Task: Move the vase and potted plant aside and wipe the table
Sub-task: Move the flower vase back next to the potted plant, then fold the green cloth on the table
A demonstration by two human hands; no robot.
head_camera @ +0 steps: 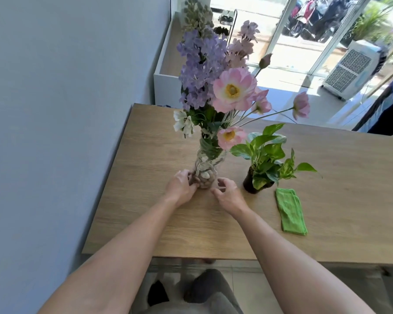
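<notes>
A clear glass vase with a ribbed, twisted body stands upright near the left end of the wood-grain worktop. Pale pebbles fill its rounded base, and purple, pink and white flowers rise from its neck. The left hand touches the vase's base, its fingers curled round the left side of the glass; their tips are hidden behind the vase. The right hand hovers just beside the base on the right, fingers loosely curved and apart, holding nothing. To the right of the vase stands a potted plant with glossy green, yellow-flecked leaves in a small dark pot. Just right of the pot lies a folded green cloth of soft, napped fabric. A small white object at the frame's right edge is cut off and unidentifiable.
</notes>
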